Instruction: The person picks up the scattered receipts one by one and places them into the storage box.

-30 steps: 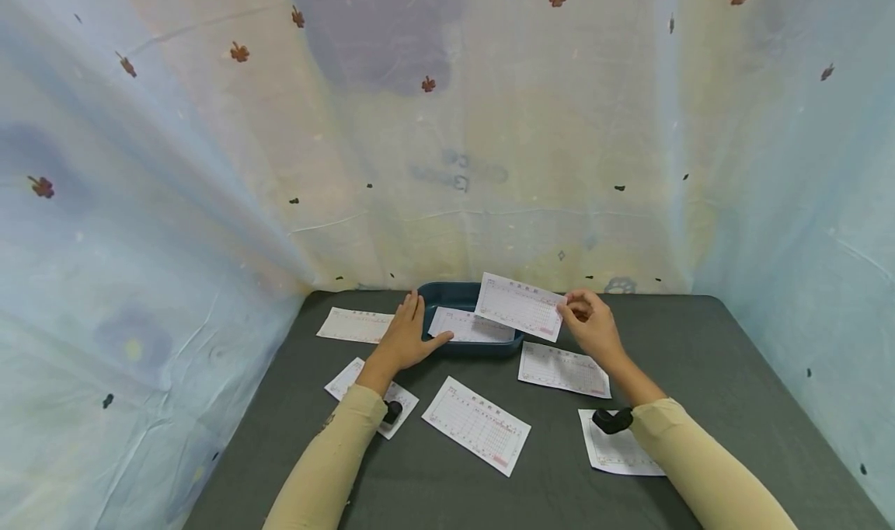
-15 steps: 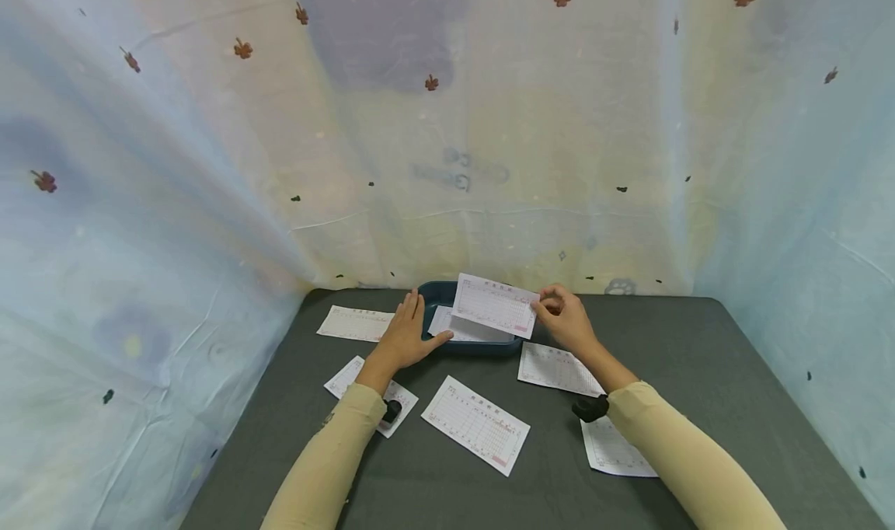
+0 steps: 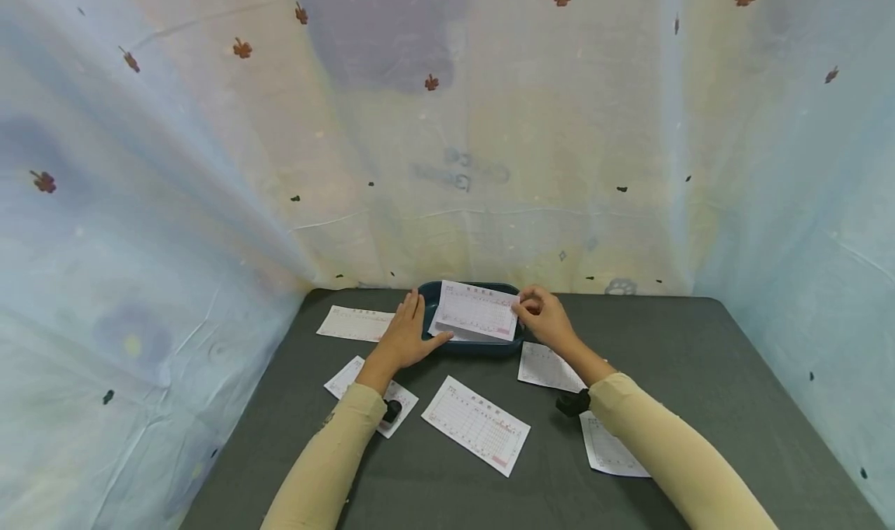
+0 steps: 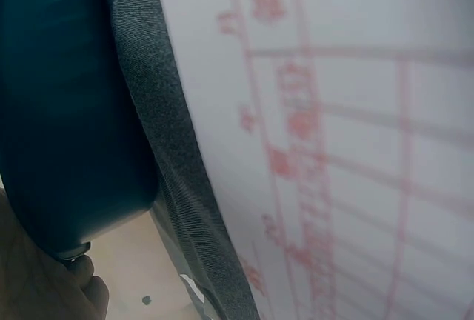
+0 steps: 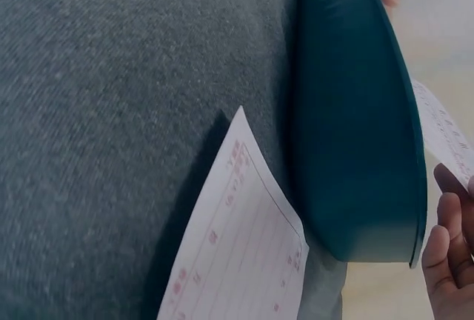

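A dark teal tray [image 3: 428,297] stands at the far middle of the grey table; its outer wall [image 5: 355,127] fills the right wrist view. My right hand [image 3: 544,318] pinches the right edge of a white printed slip [image 3: 477,310] and holds it over the tray, above another slip [image 3: 444,331] lying inside. My left hand [image 3: 405,336] rests flat with straight fingers against the tray's left side. The tray's wall [image 4: 67,112] and a slip [image 4: 355,135] show close up in the left wrist view.
Several more slips lie on the table: one at far left [image 3: 353,324], one under my left forearm [image 3: 344,378], one in front [image 3: 477,424], two under my right arm [image 3: 548,367] [image 3: 610,448]. Pale patterned cloth [image 3: 447,126] walls in the table at back and sides.
My right hand has carried the slip leftward and down, from beside the tray's right end to over the tray. The left hand has stayed put.
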